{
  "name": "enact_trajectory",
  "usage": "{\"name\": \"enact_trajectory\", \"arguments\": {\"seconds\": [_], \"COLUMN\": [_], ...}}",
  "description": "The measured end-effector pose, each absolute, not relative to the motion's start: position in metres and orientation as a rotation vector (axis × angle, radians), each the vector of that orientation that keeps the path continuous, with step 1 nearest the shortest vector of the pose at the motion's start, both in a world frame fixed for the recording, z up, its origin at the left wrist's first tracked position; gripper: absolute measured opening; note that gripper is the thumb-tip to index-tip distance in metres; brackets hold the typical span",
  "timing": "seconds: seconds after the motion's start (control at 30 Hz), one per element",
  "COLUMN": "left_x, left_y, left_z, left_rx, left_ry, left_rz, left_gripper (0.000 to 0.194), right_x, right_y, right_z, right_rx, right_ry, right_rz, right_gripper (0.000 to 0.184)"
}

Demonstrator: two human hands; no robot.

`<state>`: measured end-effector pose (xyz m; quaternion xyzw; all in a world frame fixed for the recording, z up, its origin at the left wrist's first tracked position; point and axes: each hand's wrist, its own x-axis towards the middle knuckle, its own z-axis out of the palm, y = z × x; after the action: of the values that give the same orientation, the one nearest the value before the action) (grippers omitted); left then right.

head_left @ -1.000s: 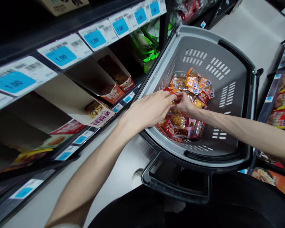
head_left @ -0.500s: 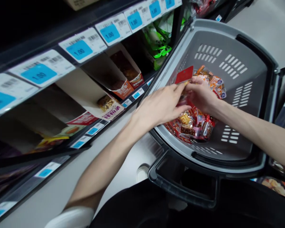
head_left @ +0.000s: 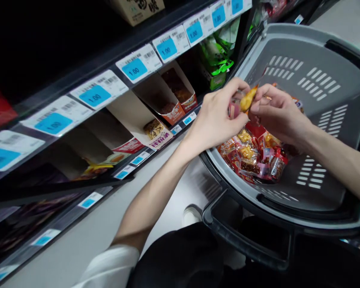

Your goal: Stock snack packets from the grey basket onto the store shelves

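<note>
On the head view, the only feed I have, I take the grey basket [head_left: 298, 46] as my landmark. Both hands are together over the side of the basket nearest the shelves, fingertips meeting at a small yellow packet [head_left: 248, 99]. The left hand [head_left: 216, 112] clamps it between thumb and curled fingers, with a pinkish packet [head_left: 234, 111] tucked in the same curl. The right hand [head_left: 283, 108] comes in from the other side, its fingertips against the yellow packet; from here I cannot tell whether they pinch it or only steady it.

Below the hands, inside the basket, lies a loose pile of small snack packets [head_left: 252, 154], red, yellow and pink, gathered toward the shelf side. The basket's black handle [head_left: 249, 250] juts out on its near side, with a white shoe [head_left: 192, 216] just beyond. Left of the basket run the price labels [head_left: 134, 70] on the shelf edges, and under them an open-fronted white carton [head_left: 159, 138].

I judge the step in hand to be sorting or checking packets taken up from the basket. As I read it, the next move calls for a firm left grip while the right fingertips part the two packets, kept above the basket so a slip lands inside
</note>
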<state>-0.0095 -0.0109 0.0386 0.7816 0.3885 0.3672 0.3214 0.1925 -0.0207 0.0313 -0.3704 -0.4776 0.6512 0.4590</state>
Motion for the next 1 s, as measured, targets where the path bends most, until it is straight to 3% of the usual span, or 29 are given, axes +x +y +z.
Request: {"name": "enact_trajectory", "arguments": {"seconds": [0.2,0.47,1.0], "left_x": [-0.017,-0.021,-0.019], "left_y": [0.007,0.009,-0.001], "left_z": [0.021,0.014,0.025], "left_rx": [1.801,1.814,1.823], "left_ry": [0.944,0.856,0.940], "left_rz": [1.179,1.167,1.040], "left_gripper": [0.016,0.030,0.033], "right_x": [0.199,0.197,0.193], "right_y": [-0.017,-0.016,-0.020], "right_z": [0.024,0.015,0.028], "right_rx": [-1.119,-1.097,-1.079], "right_ry": [-1.479,-1.345,-1.223], "right_rz": [1.489,1.431,1.418], "right_gripper": [0.030,0.055,0.043]}}
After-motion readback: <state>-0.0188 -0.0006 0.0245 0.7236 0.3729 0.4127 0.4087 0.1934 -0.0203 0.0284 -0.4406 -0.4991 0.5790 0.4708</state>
